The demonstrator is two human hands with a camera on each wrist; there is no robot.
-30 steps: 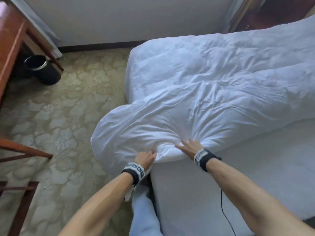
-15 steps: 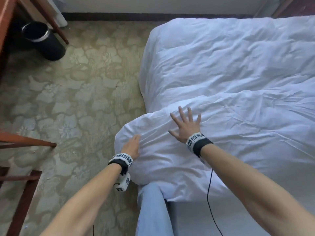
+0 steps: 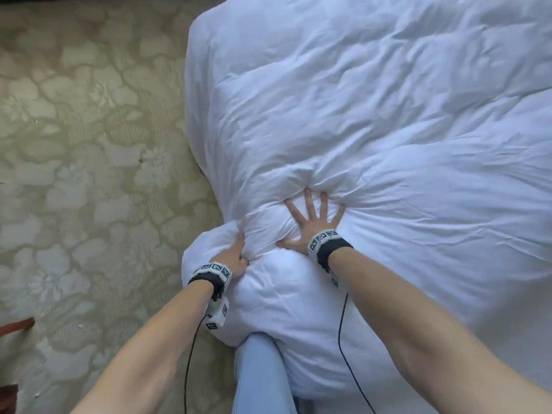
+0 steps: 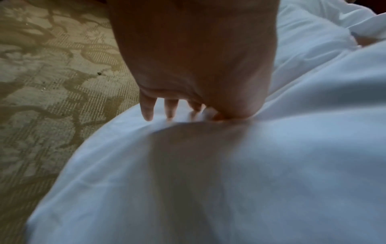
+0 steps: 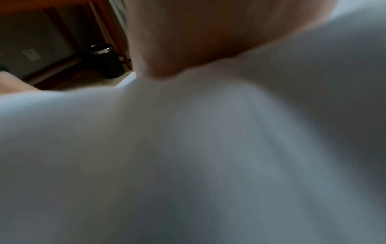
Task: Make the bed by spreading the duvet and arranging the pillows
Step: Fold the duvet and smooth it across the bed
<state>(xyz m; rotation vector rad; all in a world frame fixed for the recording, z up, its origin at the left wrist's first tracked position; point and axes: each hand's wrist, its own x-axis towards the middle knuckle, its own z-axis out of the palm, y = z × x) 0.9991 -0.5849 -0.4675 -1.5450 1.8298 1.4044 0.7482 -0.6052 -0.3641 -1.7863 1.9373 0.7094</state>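
The white duvet (image 3: 373,130) lies crumpled over the bed, with a bulging corner hanging off the near left side. My right hand (image 3: 313,225) presses flat on it with the fingers spread, and creases gather just past the fingertips. My left hand (image 3: 236,253) is at the bulging corner and pinches a fold of the duvet between thumb and fingers. In the left wrist view the fingers (image 4: 147,112) point down onto the duvet (image 4: 271,165). The right wrist view is filled by blurred duvet (image 5: 208,165) under the palm (image 5: 198,41). No pillow is visible.
Patterned beige carpet (image 3: 89,174) lies left of the bed. My light blue trouser leg (image 3: 263,375) stands against the bed's near edge. A wooden furniture part (image 3: 15,327) shows at the far left. A black bin (image 5: 108,61) stands under a wooden desk (image 5: 121,41).
My right hand slid farther onto the bed and spread flat. My left hand went from lying on the duvet's edge to pinching a fold. The view moved closer over the bed.
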